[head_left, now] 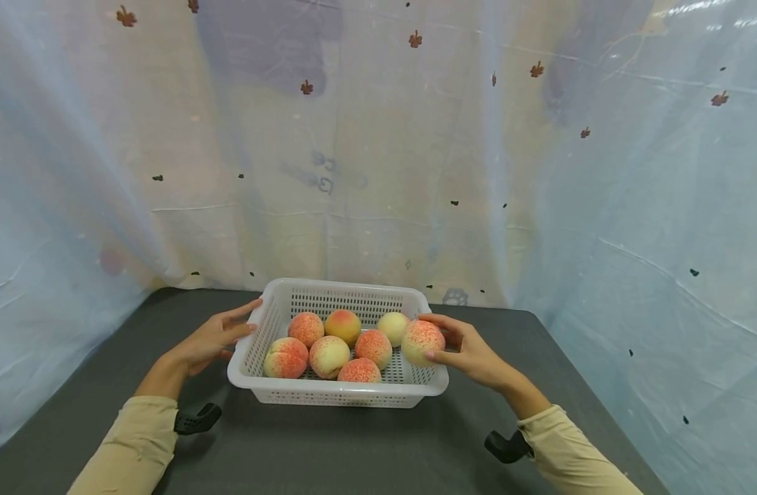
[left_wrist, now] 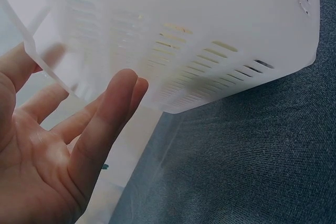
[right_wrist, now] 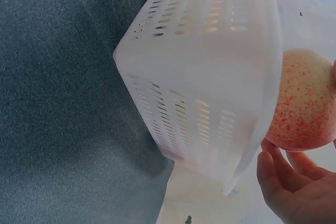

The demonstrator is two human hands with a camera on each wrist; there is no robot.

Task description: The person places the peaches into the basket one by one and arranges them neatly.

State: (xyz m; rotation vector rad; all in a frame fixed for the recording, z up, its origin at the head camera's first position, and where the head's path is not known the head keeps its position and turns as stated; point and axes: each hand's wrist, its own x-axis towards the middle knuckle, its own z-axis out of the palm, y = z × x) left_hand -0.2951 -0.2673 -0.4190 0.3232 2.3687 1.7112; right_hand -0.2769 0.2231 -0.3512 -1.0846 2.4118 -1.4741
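A white perforated plastic basket (head_left: 337, 393) holds several peaches, among them a red-and-yellow one (head_left: 286, 357) and a pale one (head_left: 329, 357). My right hand (head_left: 474, 352) grips a pale peach with red speckles (head_left: 423, 342) at the basket's right end, thumb on the near side and fingers behind. In the right wrist view that peach (right_wrist: 304, 100) shows above the rim. At the left end, my left hand (head_left: 207, 344) touches the rim with extended fingers. The left wrist view has its fingers (left_wrist: 113, 103) spread alongside the translucent basket wall (left_wrist: 210, 19).
Beneath the basket is a dark grey cloth-covered table (head_left: 328, 447). A translucent plastic curtain (head_left: 378, 158) with leaf marks hangs behind and at both sides. Black straps with mounts (head_left: 199, 418) sit at both wrists, over beige sleeves (head_left: 130, 440).
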